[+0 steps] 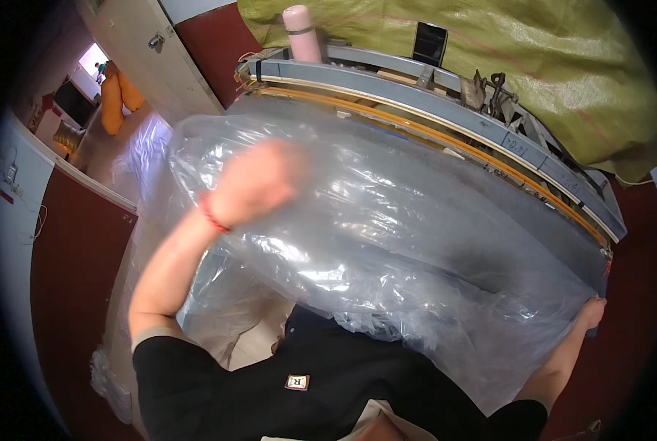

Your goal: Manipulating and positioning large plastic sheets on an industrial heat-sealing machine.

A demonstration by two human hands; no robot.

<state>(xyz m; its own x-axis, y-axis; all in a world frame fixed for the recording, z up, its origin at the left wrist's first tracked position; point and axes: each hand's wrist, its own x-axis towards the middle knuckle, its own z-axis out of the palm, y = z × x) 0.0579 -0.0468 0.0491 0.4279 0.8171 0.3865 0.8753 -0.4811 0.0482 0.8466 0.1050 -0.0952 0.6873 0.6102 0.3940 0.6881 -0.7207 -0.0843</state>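
A large sheet of clear plastic film [343,213] spreads over a grey work surface and hangs down toward my body in shiny folds. Over its left part is my left hand [262,180], smeared by motion, with a red cord around the wrist; its fingers are too blurred to read. Far out at the right, my right hand [593,312] is closed around the film's edge by the corner of the work surface, pulling that side into long creases.
A metal frame with yellow strips [431,125] runs along the far side. On or behind it are a pink bottle [302,35], a dark phone-like slab [430,44] and metal clamps [493,95]. Green woven sheeting [534,59] hangs behind. A door [141,51] stands at upper left.
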